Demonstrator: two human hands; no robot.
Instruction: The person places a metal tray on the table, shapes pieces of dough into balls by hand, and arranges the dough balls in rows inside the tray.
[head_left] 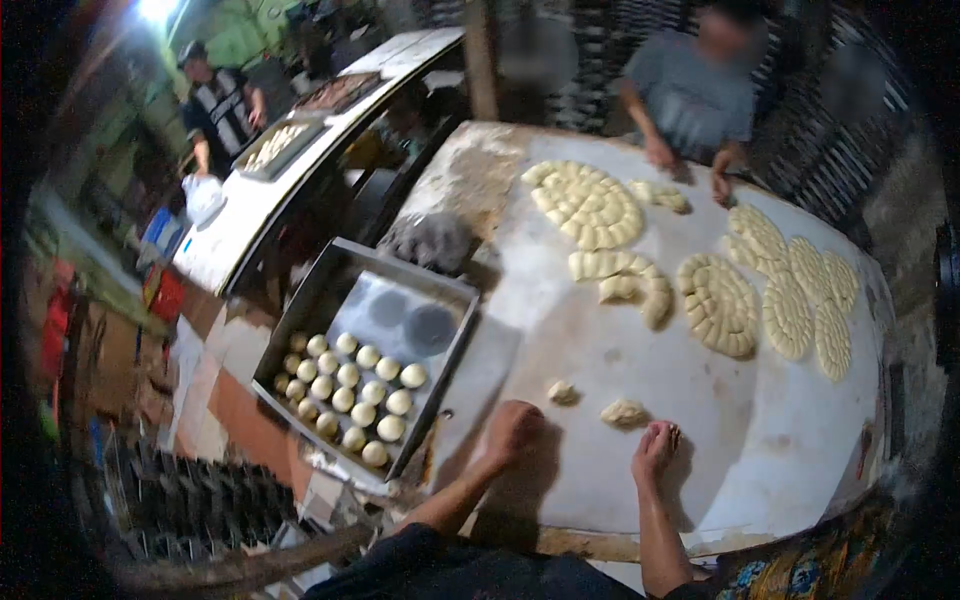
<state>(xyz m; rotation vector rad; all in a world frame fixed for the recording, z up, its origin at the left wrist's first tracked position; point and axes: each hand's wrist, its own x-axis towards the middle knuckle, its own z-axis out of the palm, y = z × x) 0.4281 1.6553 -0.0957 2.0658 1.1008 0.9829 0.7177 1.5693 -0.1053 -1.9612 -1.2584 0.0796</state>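
My left hand (pixel 515 430) is curled into a fist above the table, close to the tray's right side; what it holds, if anything, is hidden. A small lump of dough (pixel 563 393) lies just beyond it to the right. My right hand (pixel 655 450) is closed beside a larger, rough dough piece (pixel 625 414), and its fingers hide whatever they may hold. To the left, a metal tray (pixel 460 318) carries rows of round dough balls (pixel 347 375). Farther up the table, a curved strip of cut dough (pixel 625 275) lies below a large spiral of dough pieces (pixel 585 205).
More dough spirals (pixel 718 305) cover the table's (pixel 600 480) right side. Across it stands a person (pixel 690 95) with both hands near a short dough strip (pixel 660 195). A grey cloth-like bundle (pixel 428 240) sits behind the tray. Another person (pixel 218 105) stands beside a long counter (pixel 240 225).
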